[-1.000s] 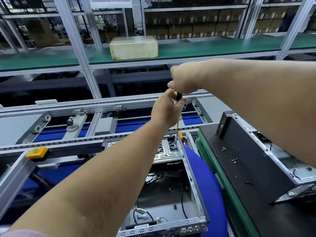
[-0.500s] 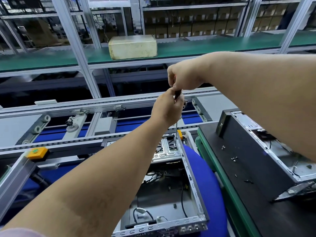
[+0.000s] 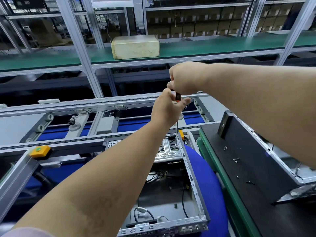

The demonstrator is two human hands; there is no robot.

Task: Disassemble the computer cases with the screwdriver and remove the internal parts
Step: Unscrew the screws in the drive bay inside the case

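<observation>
An open grey computer case point(image 3: 191, 178) stands on a blue seat, with cables and a silver drive bracket point(image 3: 168, 151) inside at its far end. A screwdriver point(image 3: 177, 97) with a black and orange handle stands upright, its thin shaft reaching down to the case's far right corner. My right hand point(image 3: 184, 77) is closed over the top of the handle. My left hand point(image 3: 168, 110) grips the handle just below. A second, black computer case point(image 3: 253, 151) lies on the bench at the right, with several loose screws point(image 3: 236, 159) on its side panel.
A conveyor frame with rollers point(image 3: 41, 127) and a yellow button box point(image 3: 38, 150) runs across the left. A green-edged bench point(image 3: 227, 185) holds the black case. A beige box point(image 3: 136, 47) sits on the green upper shelf behind.
Both hands stay on the screwdriver at the case's far corner. My right hand has risen slightly on the handle and the left thumb has shifted around it.
</observation>
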